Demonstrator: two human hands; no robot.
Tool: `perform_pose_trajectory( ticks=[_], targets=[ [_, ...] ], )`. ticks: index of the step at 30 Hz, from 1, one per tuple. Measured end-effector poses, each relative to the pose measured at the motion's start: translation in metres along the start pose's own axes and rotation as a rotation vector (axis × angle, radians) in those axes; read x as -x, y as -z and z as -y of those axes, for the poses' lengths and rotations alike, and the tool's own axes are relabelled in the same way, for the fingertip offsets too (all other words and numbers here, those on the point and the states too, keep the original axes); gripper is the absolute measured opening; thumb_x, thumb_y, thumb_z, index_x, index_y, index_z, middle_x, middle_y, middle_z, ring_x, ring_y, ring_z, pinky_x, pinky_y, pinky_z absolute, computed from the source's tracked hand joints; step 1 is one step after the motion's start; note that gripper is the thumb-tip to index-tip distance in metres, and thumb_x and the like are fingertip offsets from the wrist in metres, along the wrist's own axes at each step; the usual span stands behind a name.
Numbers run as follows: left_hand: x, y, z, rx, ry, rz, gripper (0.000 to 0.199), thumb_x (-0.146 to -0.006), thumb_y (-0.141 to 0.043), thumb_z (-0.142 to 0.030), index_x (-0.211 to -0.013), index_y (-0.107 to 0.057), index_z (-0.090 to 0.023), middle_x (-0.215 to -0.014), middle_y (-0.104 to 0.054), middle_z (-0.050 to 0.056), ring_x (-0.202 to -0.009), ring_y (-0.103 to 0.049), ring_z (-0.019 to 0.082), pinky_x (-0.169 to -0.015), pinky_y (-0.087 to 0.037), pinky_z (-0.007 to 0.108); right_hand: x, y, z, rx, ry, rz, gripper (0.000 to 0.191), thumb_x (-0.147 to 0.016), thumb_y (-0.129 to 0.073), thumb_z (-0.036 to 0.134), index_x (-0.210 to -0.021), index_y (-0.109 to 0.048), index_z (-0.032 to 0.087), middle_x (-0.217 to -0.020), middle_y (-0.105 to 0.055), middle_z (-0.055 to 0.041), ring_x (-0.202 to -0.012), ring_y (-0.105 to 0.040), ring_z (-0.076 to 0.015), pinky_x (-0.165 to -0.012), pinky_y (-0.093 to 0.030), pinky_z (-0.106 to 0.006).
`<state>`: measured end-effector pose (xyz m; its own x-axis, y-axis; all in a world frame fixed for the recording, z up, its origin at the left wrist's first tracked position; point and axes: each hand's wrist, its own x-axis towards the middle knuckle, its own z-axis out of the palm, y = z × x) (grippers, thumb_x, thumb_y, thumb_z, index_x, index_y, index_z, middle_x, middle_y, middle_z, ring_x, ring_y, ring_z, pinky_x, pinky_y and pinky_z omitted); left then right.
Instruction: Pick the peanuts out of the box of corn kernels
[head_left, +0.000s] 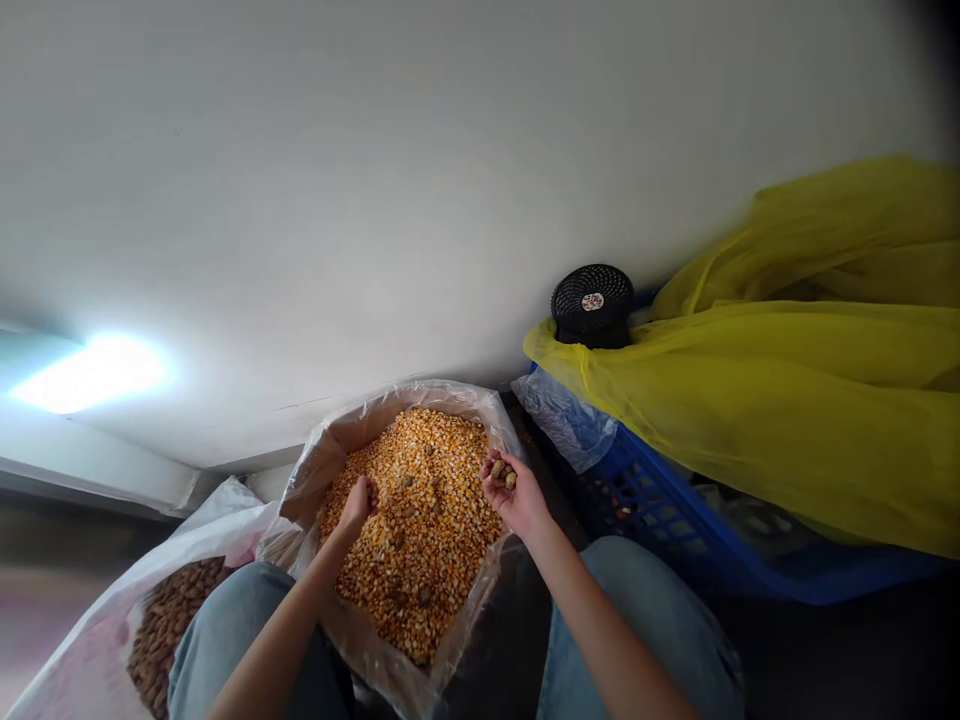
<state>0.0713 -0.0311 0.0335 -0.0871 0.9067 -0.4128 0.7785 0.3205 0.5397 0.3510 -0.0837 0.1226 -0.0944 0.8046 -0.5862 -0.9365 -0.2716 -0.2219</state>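
Observation:
A plastic-lined sack (469,395) of yellow corn kernels (442,530) stands between my knees. Several brownish, rounded lumps that look like nuts lie scattered on the corn. My left hand (361,500) is over the left part of the kernels with its fingers curled closed. What it holds, if anything, is hidden. At the sack's right rim, my right hand (519,497) is turned palm up, its fingers curled around several brown nuts (502,474).
To the left is a white bag (112,600) with brown almond-like nuts (176,625). On the right stands a blue plastic basket (675,530) under yellow mesh cloth (787,390). A small black fan (592,305) sits by the wall (420,200).

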Motion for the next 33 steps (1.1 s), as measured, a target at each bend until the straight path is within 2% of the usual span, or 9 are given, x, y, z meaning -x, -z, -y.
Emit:
perform_pose_trajectory(
  ticks=[4, 7, 10, 15, 18, 21, 24, 28, 33],
  targets=[
    [0.008, -0.014, -0.024, 0.063, -0.055, -0.016, 0.033, -0.082, -0.039, -0.039, -0.095, -0.053, -0.012, -0.086, -0.056, 0.005, -0.08, -0.054, 0.016, -0.068, -0.045, 0.032, 0.011, 0.02, -0.008, -0.033, -0.002, 0.017, 0.007, -0.071, -0.051, 0.014, -0.076, -0.055, 0.012, -0.062, -0.057, -0.0032, -0.054, -0.056, -0.0094, -0.042, -0.043, -0.015],
    [0.005, -0.019, -0.038, 0.128, -0.075, 0.009, 0.029, -0.08, -0.044, -0.034, -0.1, -0.051, -0.013, -0.096, -0.054, 0.006, -0.086, -0.053, 0.017, -0.073, -0.044, 0.035, 0.025, 0.039, -0.024, -0.088, -0.059, 0.018, 0.009, -0.069, -0.054, 0.014, -0.077, -0.056, 0.013, -0.064, -0.058, -0.0029, -0.056, -0.057, -0.0095, -0.042, -0.043, -0.015],
    [0.001, -0.022, -0.047, 0.246, -0.038, 0.04, 0.03, -0.08, -0.046, -0.03, -0.106, -0.048, -0.015, -0.106, -0.051, 0.008, -0.09, -0.052, 0.017, -0.075, -0.044, 0.038, 0.038, 0.056, -0.042, -0.089, -0.113, 0.028, 0.01, -0.067, -0.058, 0.016, -0.076, -0.058, 0.014, -0.065, -0.059, -0.0022, -0.056, -0.057, -0.0092, -0.042, -0.043, -0.015],
    [0.008, -0.026, -0.053, 0.568, 0.053, 0.017, 0.032, -0.08, -0.046, -0.031, -0.107, -0.048, -0.014, -0.106, -0.051, 0.007, -0.09, -0.052, 0.018, -0.074, -0.045, 0.038, 0.049, 0.081, -0.059, -0.104, -0.164, 0.073, 0.012, -0.063, -0.064, 0.02, -0.074, -0.06, 0.014, -0.064, -0.06, -0.0012, -0.055, -0.055, -0.008, -0.043, -0.041, -0.014],
    [0.019, -0.028, -0.057, 0.795, 0.067, 0.023, 0.028, -0.081, -0.043, -0.034, -0.098, -0.051, -0.013, -0.091, -0.054, 0.005, -0.074, -0.054, 0.013, -0.063, -0.046, 0.03, 0.051, 0.093, -0.061, -0.142, -0.204, 0.105, 0.011, -0.062, -0.065, 0.02, -0.071, -0.061, 0.014, -0.065, -0.06, -0.0011, -0.055, -0.054, -0.0076, -0.044, -0.042, -0.014],
    [0.031, -0.026, -0.06, 0.994, 0.032, 0.038, 0.03, -0.082, -0.038, -0.039, -0.073, -0.051, -0.013, -0.065, -0.048, -0.001, -0.051, -0.045, 0.006, -0.045, -0.039, 0.018, 0.054, 0.101, -0.058, -0.148, -0.201, 0.113, 0.012, -0.06, -0.067, 0.019, -0.07, -0.062, 0.014, -0.065, -0.061, -0.001, -0.056, -0.055, -0.008, -0.044, -0.042, -0.015],
    [0.041, -0.02, -0.06, 1.103, -0.004, 0.032, 0.027, -0.081, -0.038, -0.037, -0.064, -0.045, -0.016, -0.06, -0.043, -0.002, -0.046, -0.04, 0.004, -0.04, -0.033, 0.015, 0.059, 0.108, -0.053, -0.139, -0.205, 0.086, 0.015, -0.056, -0.07, 0.019, -0.069, -0.063, 0.015, -0.065, -0.062, -0.0009, -0.056, -0.056, -0.0089, -0.044, -0.043, -0.015],
    [0.043, -0.02, -0.052, 1.058, 0.014, 0.026, 0.029, -0.079, -0.038, -0.039, -0.062, -0.043, -0.016, -0.059, -0.044, -0.001, -0.046, -0.041, 0.006, -0.04, -0.033, 0.017, 0.063, 0.123, -0.049, -0.117, -0.228, 0.03, 0.019, -0.049, -0.074, 0.019, -0.065, -0.064, 0.017, -0.062, -0.063, 0.0007, -0.054, -0.056, -0.0089, -0.042, -0.042, -0.015],
    [0.026, -0.029, -0.054, 0.731, 0.051, 0.031, 0.038, -0.08, -0.035, -0.045, -0.06, -0.045, -0.014, -0.053, -0.043, -0.002, -0.044, -0.042, 0.008, -0.041, -0.036, 0.021, 0.051, 0.136, -0.052, -0.065, -0.338, -0.006, 0.013, -0.048, -0.073, 0.017, -0.053, -0.061, 0.018, -0.053, -0.062, 0.002, -0.046, -0.055, -0.0082, -0.037, -0.039, -0.014]
  ],
)
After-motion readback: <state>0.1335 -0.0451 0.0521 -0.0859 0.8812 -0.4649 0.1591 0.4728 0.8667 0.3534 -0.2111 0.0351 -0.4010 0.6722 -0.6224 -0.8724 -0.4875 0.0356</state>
